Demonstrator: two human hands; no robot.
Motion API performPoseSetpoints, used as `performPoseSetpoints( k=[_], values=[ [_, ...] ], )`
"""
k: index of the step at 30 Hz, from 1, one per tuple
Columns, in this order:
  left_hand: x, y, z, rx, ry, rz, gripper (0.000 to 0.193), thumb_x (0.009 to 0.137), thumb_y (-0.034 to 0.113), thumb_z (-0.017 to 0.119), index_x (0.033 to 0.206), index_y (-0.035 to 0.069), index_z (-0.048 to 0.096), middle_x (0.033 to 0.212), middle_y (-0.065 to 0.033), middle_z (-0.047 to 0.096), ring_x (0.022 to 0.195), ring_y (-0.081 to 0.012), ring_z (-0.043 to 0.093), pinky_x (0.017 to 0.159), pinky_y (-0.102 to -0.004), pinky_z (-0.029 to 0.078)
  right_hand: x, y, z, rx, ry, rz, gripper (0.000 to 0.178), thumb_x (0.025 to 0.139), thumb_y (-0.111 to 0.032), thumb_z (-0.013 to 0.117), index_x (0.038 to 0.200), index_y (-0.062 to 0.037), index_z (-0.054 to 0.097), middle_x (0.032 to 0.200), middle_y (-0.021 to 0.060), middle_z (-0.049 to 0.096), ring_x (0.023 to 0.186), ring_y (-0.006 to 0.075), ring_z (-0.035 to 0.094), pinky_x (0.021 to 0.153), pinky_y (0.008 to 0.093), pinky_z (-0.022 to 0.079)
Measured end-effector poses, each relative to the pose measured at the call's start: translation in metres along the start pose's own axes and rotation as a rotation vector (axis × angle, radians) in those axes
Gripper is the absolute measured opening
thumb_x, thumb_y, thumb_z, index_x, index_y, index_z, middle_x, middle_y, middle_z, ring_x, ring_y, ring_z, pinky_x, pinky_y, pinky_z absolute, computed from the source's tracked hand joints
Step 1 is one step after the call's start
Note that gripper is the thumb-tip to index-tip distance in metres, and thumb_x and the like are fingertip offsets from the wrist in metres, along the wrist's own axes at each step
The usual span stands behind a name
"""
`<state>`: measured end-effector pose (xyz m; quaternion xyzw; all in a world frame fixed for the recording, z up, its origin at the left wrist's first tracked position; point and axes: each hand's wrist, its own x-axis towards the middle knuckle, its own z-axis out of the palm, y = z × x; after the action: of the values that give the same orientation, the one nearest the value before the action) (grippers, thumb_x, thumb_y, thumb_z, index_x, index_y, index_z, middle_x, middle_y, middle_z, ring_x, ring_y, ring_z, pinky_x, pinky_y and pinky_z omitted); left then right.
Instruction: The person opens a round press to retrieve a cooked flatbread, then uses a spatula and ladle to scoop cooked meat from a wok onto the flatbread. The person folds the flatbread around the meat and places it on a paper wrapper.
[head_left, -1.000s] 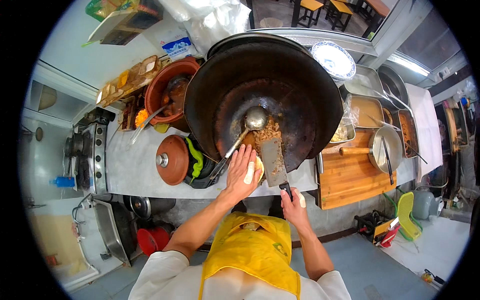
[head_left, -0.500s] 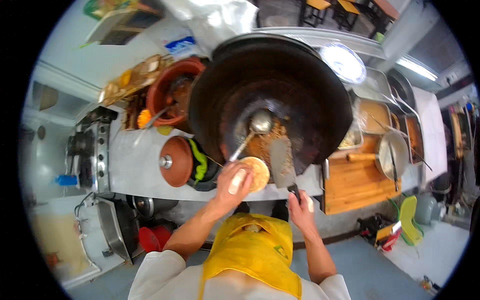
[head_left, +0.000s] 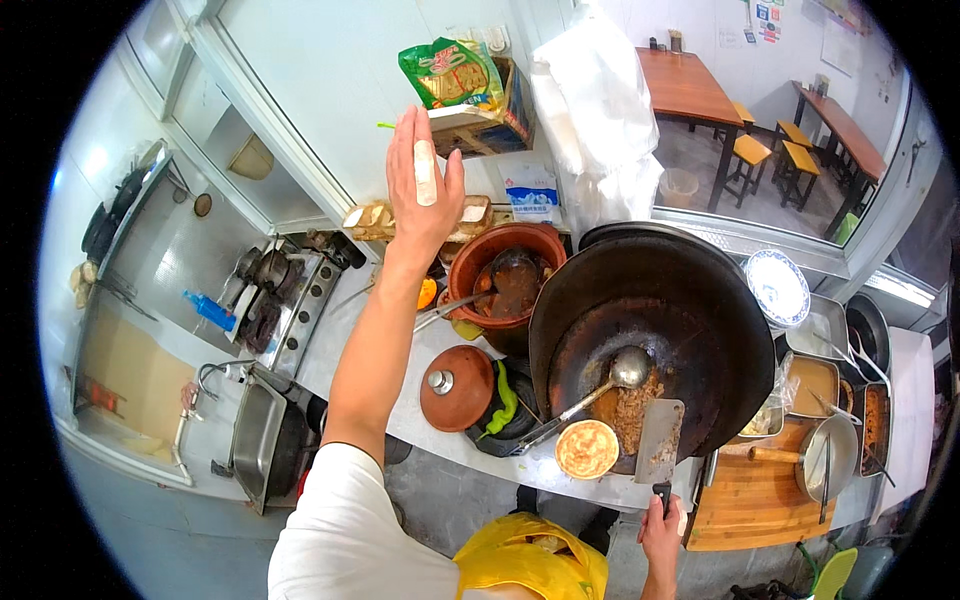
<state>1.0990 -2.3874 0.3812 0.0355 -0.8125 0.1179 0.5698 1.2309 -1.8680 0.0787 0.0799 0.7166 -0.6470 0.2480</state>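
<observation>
My left hand (head_left: 425, 185) is raised with fingers stretched up, holding nothing. It appears just below a green food packet (head_left: 452, 75) in a box (head_left: 500, 125) on the wall. A beige strip lies on the back of this hand. My right hand (head_left: 662, 535) grips the black handle of a cleaver (head_left: 659, 435), whose smeared blade lies over the near side of a big dark wok (head_left: 690, 290). Chopped brown filling (head_left: 632, 410) sits beside the blade. A ladle (head_left: 628, 368) rests in the wok. By the near rim lies a round golden flatbread (head_left: 587, 449).
A clay pot (head_left: 465, 265) of brown stew stands left of the wok. Nearer are a clay lid (head_left: 457, 388) and a green pepper (head_left: 503, 400). To the right are a wooden board (head_left: 745, 500), a saucepan (head_left: 828, 455), metal trays (head_left: 808, 383) and stacked plates (head_left: 777, 288).
My left hand has left the flatbread and risen far up to the left, its fingers now straight. The view has swung left. The cleaver stays in my right hand at the wok.
</observation>
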Motion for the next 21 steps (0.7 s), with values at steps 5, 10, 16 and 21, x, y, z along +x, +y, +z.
performPoseSetpoints(
  k=[5,10,16,21],
  values=[
    [-0.014,-0.005,0.007,-0.077,-0.064,-0.019,0.069,0.091,-0.001,0.071,0.153,-0.004,0.044,0.157,-0.0275,0.045,0.145,-0.0432,0.048,0.117,-0.0481,0.043,-0.004,0.0,0.003,0.03,0.033,-0.003,0.021,0.107,-0.021,0.06,0.099,-0.0017,0.057,0.062,0.0018,0.054,0.041,0.0088,0.045,0.037,0.0272,0.036],
    [-0.018,-0.012,0.002,-0.083,-0.096,-0.005,0.062,0.093,-0.001,0.069,0.151,-0.002,0.049,0.158,-0.0244,0.046,0.143,-0.041,0.05,0.114,-0.0462,0.045,-0.007,-0.005,0.004,0.016,0.02,-0.007,0.02,0.107,-0.021,0.061,0.102,-0.0018,0.058,0.062,0.0015,0.054,0.042,0.0086,0.046,0.037,0.0271,0.036],
    [-0.011,-0.013,-0.005,0.003,-0.061,-0.013,0.059,0.091,-0.001,0.07,0.148,0.001,0.055,0.147,-0.0207,0.055,0.133,-0.0393,0.057,0.11,-0.0473,0.047,-0.004,0.001,0.003,0.021,-0.006,-0.012,0.021,0.107,-0.022,0.06,0.099,-0.0035,0.056,0.062,0.0014,0.054,0.044,0.0089,0.047,0.039,0.0269,0.036],
    [-0.011,-0.014,-0.007,0.035,-0.059,0.016,0.052,0.089,0.0,0.072,0.14,0.002,0.06,0.144,-0.0194,0.057,0.13,-0.0385,0.058,0.106,-0.0472,0.048,-0.008,-0.007,0.004,0.031,-0.005,-0.007,0.023,0.108,-0.024,0.06,0.097,-0.0044,0.054,0.062,0.0013,0.053,0.043,0.0097,0.047,0.039,0.0278,0.036]
  ],
)
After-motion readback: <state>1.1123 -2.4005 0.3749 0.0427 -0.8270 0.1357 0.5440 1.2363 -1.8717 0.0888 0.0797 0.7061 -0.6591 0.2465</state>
